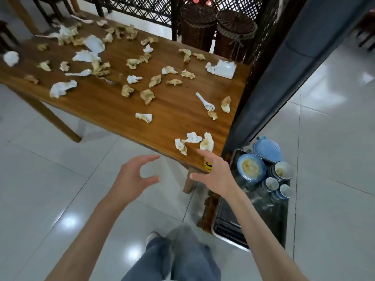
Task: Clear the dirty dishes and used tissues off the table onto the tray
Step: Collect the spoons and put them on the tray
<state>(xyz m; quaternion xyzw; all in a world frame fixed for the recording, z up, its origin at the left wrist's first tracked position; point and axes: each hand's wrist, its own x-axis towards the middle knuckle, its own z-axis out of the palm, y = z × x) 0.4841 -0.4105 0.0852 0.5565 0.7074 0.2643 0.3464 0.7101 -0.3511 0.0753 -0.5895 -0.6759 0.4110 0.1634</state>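
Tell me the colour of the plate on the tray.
The plate is blue-rimmed with a yellowish smeared centre; the head view shows it.

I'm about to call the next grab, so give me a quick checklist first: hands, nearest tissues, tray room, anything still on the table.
1. Left hand free: ok, fingers loosely curled, holding nothing.
2. Right hand free: ok, fingers spread, holding nothing, near the table corner.
3. Nearest tissues within reach: ok, they lie at the near corner just beyond the right fingertips.
4. Tray has room: ok, the plate and cups crowd its far end, the near end is bare.
5. Dishes cleared: not ok, a white spoon remains on the table.
6. Tray steady on its support: cannot tell.
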